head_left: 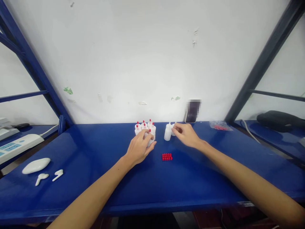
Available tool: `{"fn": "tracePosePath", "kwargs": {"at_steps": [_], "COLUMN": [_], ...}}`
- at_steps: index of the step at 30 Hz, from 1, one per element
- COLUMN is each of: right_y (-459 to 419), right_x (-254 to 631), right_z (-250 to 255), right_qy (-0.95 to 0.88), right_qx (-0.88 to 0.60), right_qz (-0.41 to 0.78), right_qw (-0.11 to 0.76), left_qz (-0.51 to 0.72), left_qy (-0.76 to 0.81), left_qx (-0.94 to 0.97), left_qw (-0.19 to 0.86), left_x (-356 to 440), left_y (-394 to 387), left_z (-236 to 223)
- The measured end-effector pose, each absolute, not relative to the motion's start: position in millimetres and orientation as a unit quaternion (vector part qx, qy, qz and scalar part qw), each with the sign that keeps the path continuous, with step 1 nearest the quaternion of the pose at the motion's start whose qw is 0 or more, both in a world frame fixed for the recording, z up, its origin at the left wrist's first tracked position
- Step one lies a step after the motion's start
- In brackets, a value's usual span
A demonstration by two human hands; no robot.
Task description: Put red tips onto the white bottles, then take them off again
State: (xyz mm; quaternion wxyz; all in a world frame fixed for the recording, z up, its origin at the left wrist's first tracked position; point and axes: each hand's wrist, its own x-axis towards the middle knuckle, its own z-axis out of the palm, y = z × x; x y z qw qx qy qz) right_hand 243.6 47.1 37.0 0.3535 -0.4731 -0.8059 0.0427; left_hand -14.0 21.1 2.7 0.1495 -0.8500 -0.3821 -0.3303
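Observation:
My left hand [140, 147] is closed around a small white squeeze bottle with a red cap [150, 142], at the front of a cluster of similar red-capped bottles [138, 129] standing upright. My right hand [187, 135] pinches a white bottle without a red cap [172, 131], which its fingers partly hide. Just left of that one, another uncapped white bottle [167, 134] stands upright, its pale nozzle showing. Between my forearms, small red caps [167, 156] sit in tight rows on the blue table [190, 184].
A phone [190, 117] leans against the wall behind my right hand. A clear bag with red pieces [220, 126] lies at the back right. On the left are a white earbud case [36, 165], two earbuds [57, 174] and a power strip [21, 145]. Blue posts [45, 70] flank the table.

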Motion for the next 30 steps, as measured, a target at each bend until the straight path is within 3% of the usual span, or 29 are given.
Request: {"fn": "tracePosePath", "kwargs": {"at_steps": [5,13,23,30], "right_y": [35,27,31,31], "right_x": [238,231,232,240], "right_z": [23,14,5,4], "right_qy": [-0.833,-0.868,-0.859,-0.831], "right_qx": [-0.413,-0.386,-0.424,-0.481], "right_qz": [0.099,0.108,0.088,0.081], "right_qw": [0.355,0.294,0.273,0.267], "left_qz": [-0.36,-0.46,-0.422,-0.35], "left_qy": [-0.362,-0.369,-0.357,-0.387], "left_qx": [-0.848,-0.788,-0.82,-0.823], "left_qw": [0.143,-0.176,-0.148,-0.225], "left_x": [-15,-6,-2,-6], "left_y": [25,16,7,1], "left_z": [5,-5,-4,-2]}}
